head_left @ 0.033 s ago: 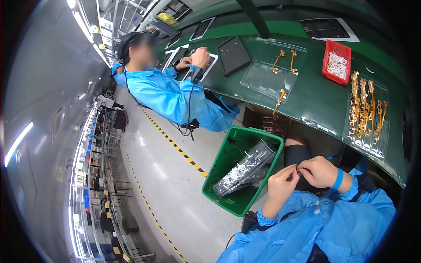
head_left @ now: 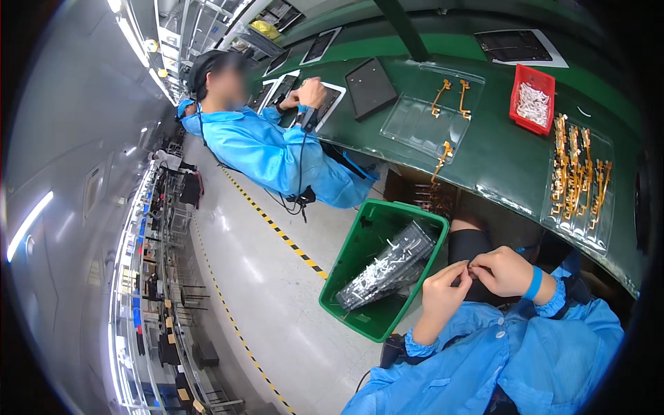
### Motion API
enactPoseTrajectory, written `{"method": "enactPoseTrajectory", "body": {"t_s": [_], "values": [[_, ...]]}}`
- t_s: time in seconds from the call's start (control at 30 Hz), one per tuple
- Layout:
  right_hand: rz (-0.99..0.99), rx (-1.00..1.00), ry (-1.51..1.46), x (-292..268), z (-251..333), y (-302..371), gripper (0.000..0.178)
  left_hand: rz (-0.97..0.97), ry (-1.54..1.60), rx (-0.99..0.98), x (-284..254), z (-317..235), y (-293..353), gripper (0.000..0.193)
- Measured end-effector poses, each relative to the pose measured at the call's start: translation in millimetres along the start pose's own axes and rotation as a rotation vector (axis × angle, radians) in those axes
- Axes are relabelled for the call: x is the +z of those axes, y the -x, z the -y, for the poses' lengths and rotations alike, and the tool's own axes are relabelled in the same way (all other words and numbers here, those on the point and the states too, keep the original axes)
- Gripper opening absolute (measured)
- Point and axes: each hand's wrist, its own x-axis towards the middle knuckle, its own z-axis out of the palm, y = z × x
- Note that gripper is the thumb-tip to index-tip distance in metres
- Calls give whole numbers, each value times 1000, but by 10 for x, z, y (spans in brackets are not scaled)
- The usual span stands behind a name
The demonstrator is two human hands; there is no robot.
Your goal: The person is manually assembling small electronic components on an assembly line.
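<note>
My left hand and my right hand meet above my lap, fingertips pinched together. Whatever lies between them is too small and hidden to make out. A blue band circles my right wrist. Just left of my hands stands a green bin with dark plastic trays and white scraps inside. On the green bench beyond, orange flex cables lie in rows on a clear tray at the right. A few more flex cables rest on another clear tray.
A red box of small white pieces sits on the green bench. Nearby are a black tray and a dark panel on white. A co-worker in blue works at the left. A cardboard box stands under the bench.
My hands keep the same pinched pose. The co-worker's hands have shifted slightly over the panel at the bench.
</note>
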Motion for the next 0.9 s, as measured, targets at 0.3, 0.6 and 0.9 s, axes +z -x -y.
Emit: {"method": "enactPoseTrajectory", "body": {"t_s": [0.3,0.6,0.9], "values": [[75,189,-974,39,-301,-109,25,-521,592,-595,-397,617,32,16],[-48,363,-1263,-197,-228,46,26,-331,-1069,-695,-964,2228,1086,42],[-178,327,-1204,-91,-240,93,21,322,1422,-832,267,158,236,67]]}}
